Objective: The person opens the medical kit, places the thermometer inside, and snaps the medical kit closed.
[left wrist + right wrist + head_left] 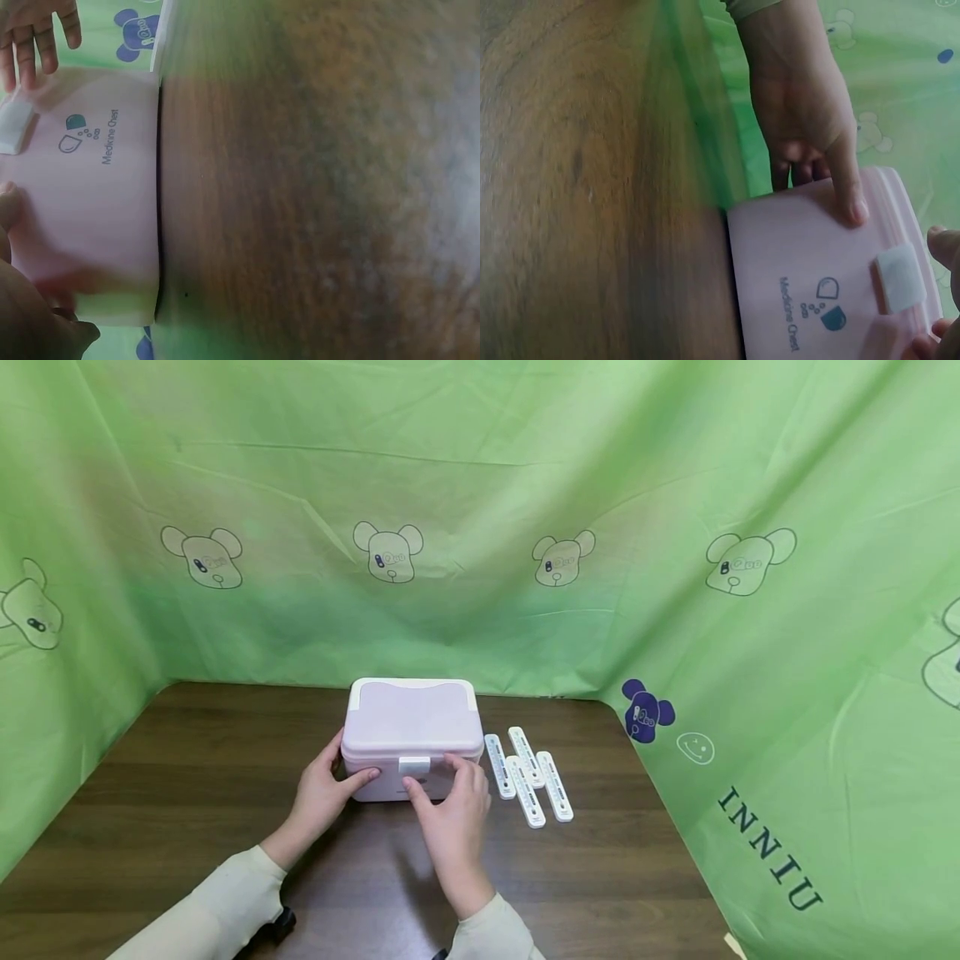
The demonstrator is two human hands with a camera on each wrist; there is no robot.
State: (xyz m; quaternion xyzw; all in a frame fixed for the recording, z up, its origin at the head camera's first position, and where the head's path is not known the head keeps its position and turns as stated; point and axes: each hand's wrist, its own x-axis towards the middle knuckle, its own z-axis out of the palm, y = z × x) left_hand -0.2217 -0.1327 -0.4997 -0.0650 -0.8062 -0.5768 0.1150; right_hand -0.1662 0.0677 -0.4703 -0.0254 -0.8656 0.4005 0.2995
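A pale pink medicine chest with a lilac lid panel sits on the table, its lid down. My left hand holds its left front corner, thumb on the front wall and fingers round the side. In the right wrist view the left thumb lies on the chest's printed front. My right hand is at the front, thumb and index finger spread about the white latch. The left wrist view shows the right fingers fairly straight beside the latch; whether they touch it is unclear.
Several white strip thermometers lie to the right of the chest on the brown wooden table. A green curtain with bear prints hangs behind the table and along both sides.
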